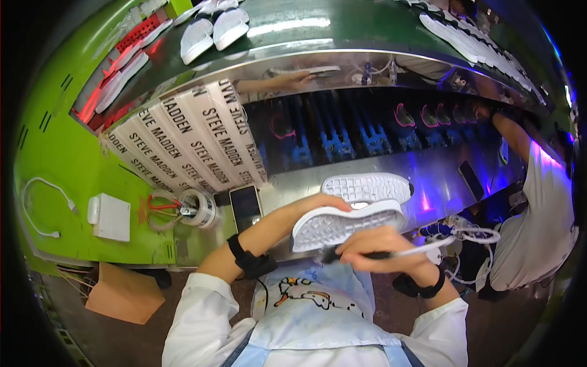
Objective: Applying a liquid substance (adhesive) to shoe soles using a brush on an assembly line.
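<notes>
A white shoe sole (318, 229) with a gridded inner face is tilted in front of me. My left hand (321, 205) grips it by its far edge, fingers partly hidden behind it. In my right hand (379, 248) is a black-bristled brush (329, 254), fingers closed round its dark handle; its bristles are at the sole's near edge, and I cannot tell whether they touch. A white hose (428, 246) runs from the brush to the right. Another white sole (367, 185) lies grid side up on the metal bench (293, 205), just beyond the held one.
Left are a phone (246, 208), a tape-covered box (189, 140), a container of tools (199, 208) and a white adapter (110, 217). More soles (231, 29) stand on the green upper belt (342, 21). A co-worker (538, 208) works at the right, near another phone (471, 180).
</notes>
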`<state>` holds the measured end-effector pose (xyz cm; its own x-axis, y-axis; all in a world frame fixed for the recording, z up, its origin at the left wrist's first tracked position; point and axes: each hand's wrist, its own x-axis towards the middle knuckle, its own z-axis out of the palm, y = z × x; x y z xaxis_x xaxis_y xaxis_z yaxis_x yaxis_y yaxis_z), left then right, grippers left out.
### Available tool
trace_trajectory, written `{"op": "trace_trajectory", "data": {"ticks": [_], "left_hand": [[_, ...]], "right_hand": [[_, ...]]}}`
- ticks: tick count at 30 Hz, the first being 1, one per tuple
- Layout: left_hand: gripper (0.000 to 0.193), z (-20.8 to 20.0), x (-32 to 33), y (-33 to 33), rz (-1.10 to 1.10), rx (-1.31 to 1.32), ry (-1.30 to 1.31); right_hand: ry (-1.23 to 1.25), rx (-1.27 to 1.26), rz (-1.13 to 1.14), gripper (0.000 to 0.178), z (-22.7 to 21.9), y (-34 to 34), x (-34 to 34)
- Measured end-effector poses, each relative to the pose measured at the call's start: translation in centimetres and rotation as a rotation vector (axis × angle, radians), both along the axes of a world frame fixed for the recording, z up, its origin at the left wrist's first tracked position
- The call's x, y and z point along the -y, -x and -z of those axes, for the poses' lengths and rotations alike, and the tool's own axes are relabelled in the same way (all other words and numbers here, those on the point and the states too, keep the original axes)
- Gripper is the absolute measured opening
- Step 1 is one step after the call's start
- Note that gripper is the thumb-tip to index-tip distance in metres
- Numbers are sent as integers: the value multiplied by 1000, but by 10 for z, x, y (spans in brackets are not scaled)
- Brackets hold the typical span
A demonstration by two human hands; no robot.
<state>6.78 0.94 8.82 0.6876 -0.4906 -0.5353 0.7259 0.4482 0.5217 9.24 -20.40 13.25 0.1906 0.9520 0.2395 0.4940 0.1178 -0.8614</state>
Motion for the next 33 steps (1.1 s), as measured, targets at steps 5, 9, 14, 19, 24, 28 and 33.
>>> {"op": "trace_trajectory", "data": {"ticks": [5, 9, 14, 19, 24, 28, 33], "left_hand": [[47, -4, -8, -3, 119, 177, -354], [64, -21, -14, 21, -116, 326, 16], [55, -100, -115, 3, -417, 389, 1005], [38, -154, -183, -22, -1014, 916, -557], [50, -173, -351, -64, -822, 528, -2089], [36, -187, -292, -43, -1134, 583, -1289], [46, -121, -172, 69, -1058, 734, -711]], "right_hand": [[120, 168, 209, 7, 17, -18, 33], [-181, 109, 547, 14, -15, -9, 19], [-710, -397, 471, 24, -18, 4, 7], [-547, -498, 570, 17, 1, 4, -1], [-548, -600, 602, 27, -2, 28, -9], [-537, -632, 736, 27, 10, 25, 9], [-560, -725, 748, 26, 19, 26, 14]]}}
